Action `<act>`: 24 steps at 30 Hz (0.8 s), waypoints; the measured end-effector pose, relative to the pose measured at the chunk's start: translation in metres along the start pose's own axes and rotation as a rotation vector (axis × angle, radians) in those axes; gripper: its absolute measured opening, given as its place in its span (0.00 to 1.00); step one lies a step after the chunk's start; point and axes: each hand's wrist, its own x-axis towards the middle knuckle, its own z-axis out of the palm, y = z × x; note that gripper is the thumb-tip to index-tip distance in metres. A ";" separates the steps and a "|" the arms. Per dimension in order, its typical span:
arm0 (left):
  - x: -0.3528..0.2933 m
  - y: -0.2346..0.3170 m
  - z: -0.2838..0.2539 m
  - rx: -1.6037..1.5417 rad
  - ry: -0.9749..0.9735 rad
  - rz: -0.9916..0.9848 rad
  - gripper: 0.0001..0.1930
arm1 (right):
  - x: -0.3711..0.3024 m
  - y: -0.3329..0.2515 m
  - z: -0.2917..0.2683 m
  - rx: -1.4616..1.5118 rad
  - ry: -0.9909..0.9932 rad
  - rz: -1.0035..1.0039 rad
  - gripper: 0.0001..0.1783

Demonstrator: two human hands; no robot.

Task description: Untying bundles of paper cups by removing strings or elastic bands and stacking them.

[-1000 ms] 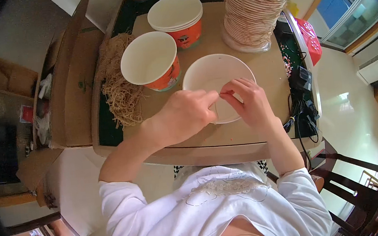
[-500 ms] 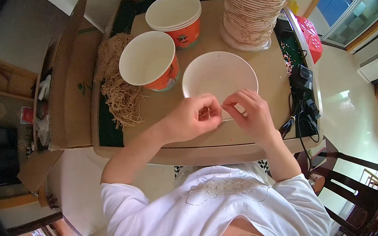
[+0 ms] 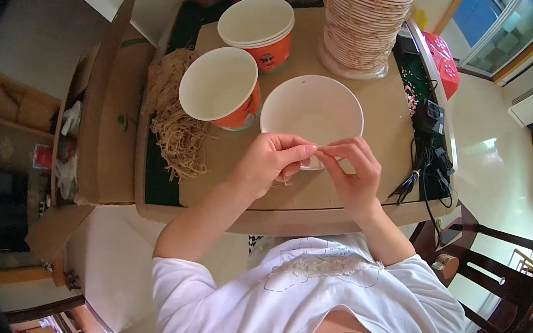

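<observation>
A white-lined paper bucket (image 3: 309, 105) stands at the near middle of the table, just beyond my hands. My left hand (image 3: 277, 160) and my right hand (image 3: 352, 164) meet at its near rim, both in a pinch, fingertips touching. A short end of tan string (image 3: 286, 180) hangs under my left fingers. What lies between the fingertips is too small to see, though it appears to be this string. To the left lies a tangled heap of tan string (image 3: 178, 134). One orange paper bucket (image 3: 219, 86) stands beside it.
Behind are nested orange buckets (image 3: 257, 23) and a tall bucket stack (image 3: 365, 23) with tan strings around it. Black cables and adapters (image 3: 430, 161) lie along the right edge. An open cardboard box (image 3: 107, 125) stands at the left, a dark chair (image 3: 488, 266) at the lower right.
My fingertips have drawn together, and my left hand has turned with its fingers straighter. The whole view has shifted slightly; the buckets stay in place.
</observation>
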 end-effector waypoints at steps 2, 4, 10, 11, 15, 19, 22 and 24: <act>-0.001 0.001 0.001 -0.001 0.000 0.012 0.08 | -0.002 0.001 0.001 -0.026 0.024 -0.040 0.08; -0.002 0.000 0.001 -0.001 0.001 0.023 0.08 | -0.004 0.001 0.001 -0.053 0.017 -0.114 0.11; -0.005 -0.004 -0.005 0.143 0.030 0.075 0.06 | -0.008 -0.006 -0.006 0.002 -0.129 -0.082 0.14; -0.006 -0.003 -0.003 0.206 0.060 0.083 0.06 | -0.006 -0.008 -0.008 0.001 -0.127 -0.080 0.14; -0.011 -0.002 0.008 0.402 0.153 0.216 0.06 | 0.000 -0.008 -0.011 0.105 -0.160 0.099 0.12; -0.013 -0.006 0.010 0.541 0.157 0.300 0.05 | 0.003 -0.005 -0.010 0.127 -0.205 0.149 0.07; -0.015 -0.003 0.010 0.633 0.147 0.347 0.06 | 0.006 -0.003 -0.010 0.123 -0.186 0.129 0.06; -0.018 0.003 0.011 0.519 0.156 0.210 0.07 | 0.006 -0.004 -0.010 0.123 -0.178 0.128 0.06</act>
